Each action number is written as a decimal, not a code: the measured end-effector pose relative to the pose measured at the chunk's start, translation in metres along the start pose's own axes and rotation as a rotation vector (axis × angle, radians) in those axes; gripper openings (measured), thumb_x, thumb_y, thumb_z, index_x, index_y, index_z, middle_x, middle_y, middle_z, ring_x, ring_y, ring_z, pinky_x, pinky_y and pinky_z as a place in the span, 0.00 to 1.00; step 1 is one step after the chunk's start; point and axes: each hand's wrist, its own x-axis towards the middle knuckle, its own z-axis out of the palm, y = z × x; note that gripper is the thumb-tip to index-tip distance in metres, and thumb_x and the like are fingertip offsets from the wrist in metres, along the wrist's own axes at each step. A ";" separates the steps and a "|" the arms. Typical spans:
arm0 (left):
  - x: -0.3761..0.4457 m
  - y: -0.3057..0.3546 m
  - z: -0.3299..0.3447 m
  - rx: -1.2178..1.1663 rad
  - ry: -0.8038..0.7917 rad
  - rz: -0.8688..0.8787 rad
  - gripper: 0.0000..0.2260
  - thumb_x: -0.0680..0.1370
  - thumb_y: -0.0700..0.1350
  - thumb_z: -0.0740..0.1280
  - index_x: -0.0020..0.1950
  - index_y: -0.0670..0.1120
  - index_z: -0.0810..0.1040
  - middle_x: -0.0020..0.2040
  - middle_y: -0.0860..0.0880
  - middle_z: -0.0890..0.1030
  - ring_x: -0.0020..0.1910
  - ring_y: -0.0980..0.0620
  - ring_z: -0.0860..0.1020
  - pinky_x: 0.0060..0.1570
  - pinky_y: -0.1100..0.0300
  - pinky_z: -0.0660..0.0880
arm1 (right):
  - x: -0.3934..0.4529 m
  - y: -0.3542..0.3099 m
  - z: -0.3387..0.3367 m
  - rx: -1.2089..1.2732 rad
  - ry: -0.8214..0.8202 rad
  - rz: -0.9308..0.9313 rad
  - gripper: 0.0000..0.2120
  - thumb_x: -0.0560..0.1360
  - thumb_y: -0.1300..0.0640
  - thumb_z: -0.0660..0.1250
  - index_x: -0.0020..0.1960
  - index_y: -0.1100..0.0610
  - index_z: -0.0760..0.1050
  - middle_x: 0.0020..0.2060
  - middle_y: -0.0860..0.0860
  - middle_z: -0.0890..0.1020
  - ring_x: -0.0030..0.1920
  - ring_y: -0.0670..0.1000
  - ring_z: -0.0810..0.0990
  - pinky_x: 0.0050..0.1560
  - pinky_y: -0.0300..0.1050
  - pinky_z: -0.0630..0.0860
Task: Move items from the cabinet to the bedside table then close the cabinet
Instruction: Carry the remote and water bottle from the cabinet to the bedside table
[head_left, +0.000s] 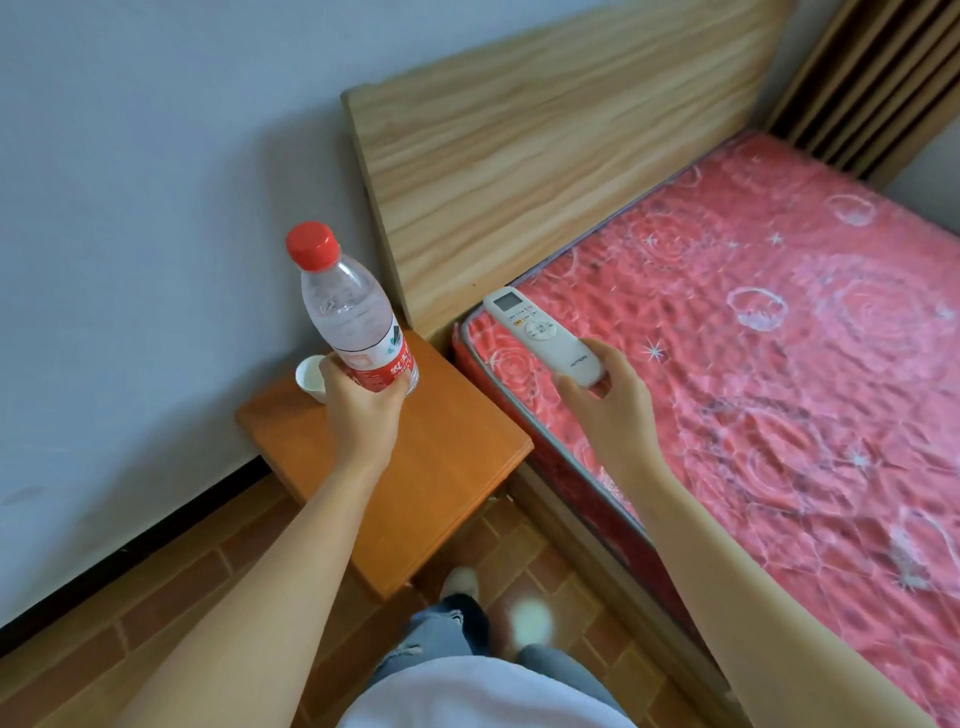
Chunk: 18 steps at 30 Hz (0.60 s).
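Beside the bed, against the pale wall, the small orange desk (441, 467) is carrying only a white cup (311, 378) at its far corner while I am bringing two things over it. My left hand (363, 402) is wrapping the water bottle (353, 317) low on its red label, a sensible hold since it looks full, heavy and smooth-sided. My right hand (613, 395) is pinching the tail of the white remote (543, 335), which I am judging light, rigid and easy to set down flat.
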 end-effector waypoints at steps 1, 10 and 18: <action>0.009 0.002 0.002 -0.004 0.014 -0.004 0.28 0.70 0.40 0.74 0.65 0.41 0.65 0.55 0.52 0.71 0.53 0.55 0.74 0.52 0.61 0.73 | 0.010 -0.002 0.004 0.002 -0.006 0.001 0.22 0.72 0.63 0.67 0.65 0.55 0.68 0.55 0.51 0.75 0.55 0.56 0.77 0.51 0.55 0.78; 0.056 -0.008 0.003 0.063 0.164 -0.085 0.28 0.69 0.41 0.74 0.65 0.41 0.66 0.61 0.45 0.74 0.53 0.56 0.73 0.50 0.64 0.72 | 0.079 -0.006 0.043 0.020 -0.165 -0.019 0.21 0.72 0.61 0.68 0.64 0.54 0.69 0.53 0.48 0.75 0.54 0.53 0.76 0.49 0.49 0.78; 0.061 -0.033 0.005 0.018 0.364 -0.206 0.31 0.68 0.45 0.75 0.66 0.46 0.65 0.62 0.46 0.73 0.56 0.54 0.74 0.52 0.61 0.75 | 0.131 -0.009 0.079 0.031 -0.407 -0.089 0.21 0.73 0.60 0.68 0.65 0.57 0.69 0.54 0.48 0.76 0.54 0.48 0.75 0.47 0.35 0.73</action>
